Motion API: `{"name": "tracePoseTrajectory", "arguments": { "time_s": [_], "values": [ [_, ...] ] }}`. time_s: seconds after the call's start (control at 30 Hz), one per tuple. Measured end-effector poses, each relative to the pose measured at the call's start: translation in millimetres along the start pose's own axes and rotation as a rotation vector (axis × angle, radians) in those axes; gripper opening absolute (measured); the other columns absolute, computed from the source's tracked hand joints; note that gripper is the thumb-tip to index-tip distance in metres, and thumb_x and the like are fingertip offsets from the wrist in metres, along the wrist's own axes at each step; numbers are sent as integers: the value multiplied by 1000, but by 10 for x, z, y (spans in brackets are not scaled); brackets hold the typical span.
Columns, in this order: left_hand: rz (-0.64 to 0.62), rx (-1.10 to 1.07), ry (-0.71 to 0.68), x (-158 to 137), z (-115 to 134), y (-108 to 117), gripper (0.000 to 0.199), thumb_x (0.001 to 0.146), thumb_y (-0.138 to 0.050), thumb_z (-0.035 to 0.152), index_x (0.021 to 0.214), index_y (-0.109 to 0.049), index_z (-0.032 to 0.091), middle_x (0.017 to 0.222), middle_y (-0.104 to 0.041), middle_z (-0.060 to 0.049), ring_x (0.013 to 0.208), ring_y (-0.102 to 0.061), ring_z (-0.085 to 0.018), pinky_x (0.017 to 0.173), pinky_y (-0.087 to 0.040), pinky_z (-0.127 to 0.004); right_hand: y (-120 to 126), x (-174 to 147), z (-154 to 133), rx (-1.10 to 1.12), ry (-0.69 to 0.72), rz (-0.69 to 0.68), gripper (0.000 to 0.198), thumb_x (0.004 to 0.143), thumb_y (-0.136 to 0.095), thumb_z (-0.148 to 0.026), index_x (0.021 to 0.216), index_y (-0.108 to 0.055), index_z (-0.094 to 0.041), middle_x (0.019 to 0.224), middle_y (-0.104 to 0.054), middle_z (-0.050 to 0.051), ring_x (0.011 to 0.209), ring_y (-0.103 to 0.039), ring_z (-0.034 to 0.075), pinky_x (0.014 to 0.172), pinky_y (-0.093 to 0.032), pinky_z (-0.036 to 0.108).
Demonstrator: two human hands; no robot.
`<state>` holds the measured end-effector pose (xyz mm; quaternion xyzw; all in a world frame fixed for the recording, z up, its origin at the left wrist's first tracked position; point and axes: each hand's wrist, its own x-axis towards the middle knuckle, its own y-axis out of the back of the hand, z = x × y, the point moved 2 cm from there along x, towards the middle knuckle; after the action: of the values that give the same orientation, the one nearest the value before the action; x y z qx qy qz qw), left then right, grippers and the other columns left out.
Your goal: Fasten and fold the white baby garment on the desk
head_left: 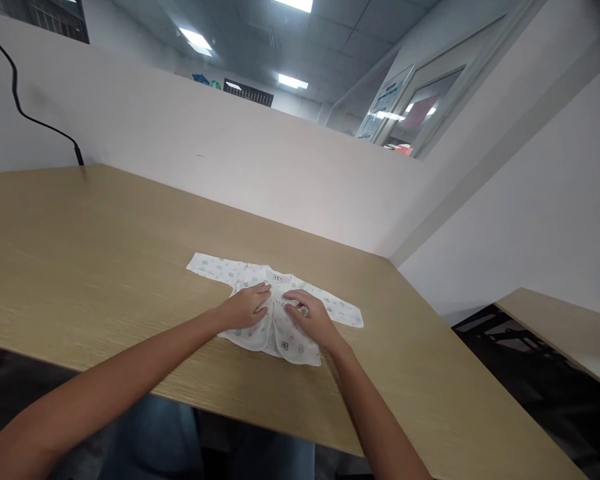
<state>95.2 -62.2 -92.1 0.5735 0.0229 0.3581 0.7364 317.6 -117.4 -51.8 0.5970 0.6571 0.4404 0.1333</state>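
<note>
A small white baby jacket (pixel 293 337) with a faint green print lies spread on the table, its sleeves reaching out to both sides. The front is parted down the middle, and a small label shows inside the collar. My left hand (pixel 245 307) rests flat on the left front panel, fingers stretched toward the front opening. On the right panel lies my right hand (pixel 310 315), its fingers apart and slightly bent, the thumb toward the opening. Neither hand visibly grips the cloth.
The jacket lies on a light wooden table (pixel 105 267) whose near edge runs above my legs. A white partition wall (pixel 260 167) with glass above it borders the far side. At the back left a black cable (pixel 45 125) hangs down. Another wooden surface (pixel 560 327) stands at the right.
</note>
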Motion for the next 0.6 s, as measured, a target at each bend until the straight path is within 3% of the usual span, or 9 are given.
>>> {"name": "tracePoseTrajectory", "arguments": {
  "time_s": [0.1,0.23,0.37,0.6],
  "values": [
    [-6,31,37,13,32,-47,52,98,-44,27,146,-51,9,157,-47,-19,150,-38,-30,123,-37,-47,-207,-20,-4,-75,20,-7,42,98,-53,-40,132,-67,-21,138,-66,13,127,-61,27,107,-50,45],
    [-79,113,90,-5,47,-110,56,101,-40,32,151,-44,8,164,-35,-21,154,-28,-35,125,-29,-54,-510,-64,162,-272,-66,-74,65,102,-44,-47,157,-42,-12,163,-37,19,152,-35,32,124,-33,53],
    [-106,174,118,-42,52,-155,62,106,-33,51,157,-40,17,167,-30,-17,156,-24,-35,125,-20,-60,-670,-133,318,-399,-68,-164,70,106,-33,-51,161,-32,-7,167,-24,22,158,-19,33,125,-27,56],
    [-104,200,144,-68,88,-197,67,106,-25,57,159,-37,18,169,-25,-16,157,-21,-34,125,-17,-60,-676,-204,241,-469,-70,-175,66,107,-30,-47,162,-32,-12,169,-19,18,158,-16,35,125,-20,60]
  ]
}}
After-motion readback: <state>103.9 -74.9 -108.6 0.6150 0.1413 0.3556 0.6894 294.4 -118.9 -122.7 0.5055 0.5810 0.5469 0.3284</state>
